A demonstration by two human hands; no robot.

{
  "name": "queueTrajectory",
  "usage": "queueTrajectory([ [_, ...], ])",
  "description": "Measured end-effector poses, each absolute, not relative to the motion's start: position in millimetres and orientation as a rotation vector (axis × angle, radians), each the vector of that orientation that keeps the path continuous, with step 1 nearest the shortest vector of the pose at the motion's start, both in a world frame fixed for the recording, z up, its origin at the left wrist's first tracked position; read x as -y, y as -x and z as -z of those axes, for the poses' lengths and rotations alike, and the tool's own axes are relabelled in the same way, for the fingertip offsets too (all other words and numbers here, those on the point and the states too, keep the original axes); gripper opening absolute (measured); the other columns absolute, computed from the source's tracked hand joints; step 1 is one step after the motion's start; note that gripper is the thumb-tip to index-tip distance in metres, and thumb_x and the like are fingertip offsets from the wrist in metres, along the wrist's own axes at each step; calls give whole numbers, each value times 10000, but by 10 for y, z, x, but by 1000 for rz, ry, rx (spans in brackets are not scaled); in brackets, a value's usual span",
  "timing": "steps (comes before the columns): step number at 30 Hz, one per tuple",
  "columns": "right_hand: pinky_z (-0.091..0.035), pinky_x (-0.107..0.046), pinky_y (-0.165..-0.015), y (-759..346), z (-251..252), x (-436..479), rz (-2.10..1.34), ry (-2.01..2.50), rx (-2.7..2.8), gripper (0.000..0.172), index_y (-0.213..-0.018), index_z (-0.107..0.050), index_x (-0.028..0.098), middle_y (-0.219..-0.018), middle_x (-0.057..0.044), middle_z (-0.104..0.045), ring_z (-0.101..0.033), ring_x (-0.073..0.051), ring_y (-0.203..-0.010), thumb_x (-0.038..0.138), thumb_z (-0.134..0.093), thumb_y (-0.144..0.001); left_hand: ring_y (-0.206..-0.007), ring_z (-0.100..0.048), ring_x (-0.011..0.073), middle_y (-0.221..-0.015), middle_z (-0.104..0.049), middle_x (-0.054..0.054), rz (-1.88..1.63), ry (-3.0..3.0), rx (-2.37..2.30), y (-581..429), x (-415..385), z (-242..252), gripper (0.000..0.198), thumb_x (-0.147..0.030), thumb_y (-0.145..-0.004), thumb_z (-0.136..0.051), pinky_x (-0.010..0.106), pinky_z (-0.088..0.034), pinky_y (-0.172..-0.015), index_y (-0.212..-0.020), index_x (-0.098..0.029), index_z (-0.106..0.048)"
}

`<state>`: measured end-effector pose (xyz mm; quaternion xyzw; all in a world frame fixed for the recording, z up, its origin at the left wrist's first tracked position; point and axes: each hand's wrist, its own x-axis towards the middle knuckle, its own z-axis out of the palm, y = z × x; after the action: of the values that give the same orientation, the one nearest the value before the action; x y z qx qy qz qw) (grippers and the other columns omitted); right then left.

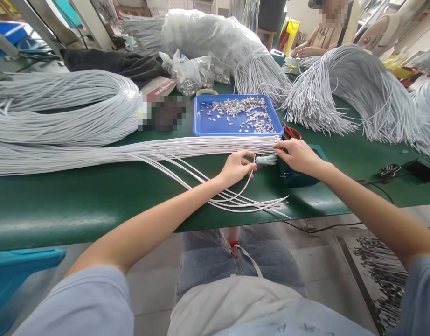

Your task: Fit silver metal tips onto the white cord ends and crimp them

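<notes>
**A:** Which cord are the hands on?

**B:** One white cord (250, 173). The left hand (238, 167) has it pinched between thumb and fingertips. Its end points right, toward a small teal box (294, 178) near the front of the green surface (96, 200). A pale tip (267, 160) lies in the gap between the two hands.

**A:** How does it run from there?

**B:** From the pinch it curves down toward the front edge, then bends back left and up toward the bundle (131, 151).

**A:** And the right hand?

**B:** The right hand (297, 155) lies on top of the box, fingers curled at the cut ends of the bundle. I cannot tell whether it grips anything or only rests there.

**A:** How does the bundle lie?

**B:** Its long axis goes left to right across the surface, with the ends pointing right and stopping just at the right hand. A few loose cords (264, 204) have come away from it and sag toward the front edge, their ends also pointing right.

**A:** What else is close by?

**B:** A blue tray (204, 126) of small metal pieces (236, 107) sits just behind the bundle. Red-handled scissors (292, 133) lie beside its right corner. There is a big coil (61, 102) of the same cord on the left and a fanned sheaf (358, 88) on the right. Another person's hands (302, 49) are at the far end.
</notes>
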<state>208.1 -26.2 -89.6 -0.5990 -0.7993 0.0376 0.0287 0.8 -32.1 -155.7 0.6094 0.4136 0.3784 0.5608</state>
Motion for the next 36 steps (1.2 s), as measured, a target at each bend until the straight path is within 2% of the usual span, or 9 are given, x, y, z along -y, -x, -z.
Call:
queueTrajectory([
  [8,-482,-353,-797,-2252,873,262,-177,1871,2122,353,-981,-754,122,-947,-135,-770,-692,-271,-896,253,-437,-897,-515,-623,82,-688,-677,-9,-833,-1520,-831,-18,384,1491,348,-66,-792,-588,206,-518,-572,-1137,-88,-628],
  [13,-513,-337,-789,-1941,832,381,-303,1334,2035,303,-918,-739,147,-893,-106,-755,-679,-214,-835,239,-457,-858,-641,-639,88,-912,-698,36,-625,-1898,-672,-40,551,1502,574,-81,-736,-668,197,-505,-604,-1299,-126,-568],
  [16,-492,-263,-620,-1620,1001,419,-877,1117,2194,274,-898,-732,147,-741,-48,-724,-618,-141,-628,232,-477,-843,-702,-649,126,-814,-707,28,-490,-2277,-594,-29,672,1486,277,-148,-787,-689,218,-486,-635,-1063,-168,-698],
  [18,-461,-233,-563,-1447,1190,423,-1064,1052,2181,280,-889,-726,119,-681,-36,-696,-583,-120,-580,205,-464,-841,-660,-627,138,-690,-681,30,-462,-2551,-465,-6,752,1458,81,-201,-858,-634,241,-450,-607,-841,-187,-712],
  [22,-404,-211,-530,-1329,1494,450,-1117,972,2196,261,-832,-730,94,-647,-20,-670,-541,-106,-570,197,-491,-837,-499,-507,139,-515,-561,29,-663,-2775,-373,83,822,1367,429,-440,-925,-543,287,-367,-521,-566,-207,-567],
  [25,-397,-206,-562,-1375,1549,493,-1155,892,2257,200,-709,-716,114,-619,2,-665,-560,-107,-587,164,-547,-804,-431,-376,111,-438,-450,7,-981,-2525,-725,158,701,1307,590,-559,-928,-463,290,-331,-512,-461,-201,-423],
  [27,-414,-208,-592,-1400,1539,516,-1157,835,2306,200,-757,-739,126,-621,6,-684,-578,-105,-580,127,-543,-798,-432,-305,95,-421,-363,-19,-1196,-2226,-1073,202,542,1291,632,-616,-900,-487,275,-310,-501,-447,-193,-361],
  [32,-441,-199,-615,-1391,1517,534,-1093,778,2340,263,-922,-760,142,-644,-6,-717,-594,-91,-549,96,-519,-829,-475,-316,82,-510,-339,-70,-1543,-1605,-1522,395,69,1281,369,-486,-807,-679,230,-303,-492,-645,-201,-508],
  [36,-437,-192,-599,-1385,1518,519,-1152,771,2295,258,-897,-758,139,-632,-5,-709,-581,-88,-546,93,-517,-816,-687,-536,132,-742,-573,-1,-1377,-2063,-1665,610,-146,1235,151,-308,-772,-735,249,-419,-604,-775,-187,-645],
])
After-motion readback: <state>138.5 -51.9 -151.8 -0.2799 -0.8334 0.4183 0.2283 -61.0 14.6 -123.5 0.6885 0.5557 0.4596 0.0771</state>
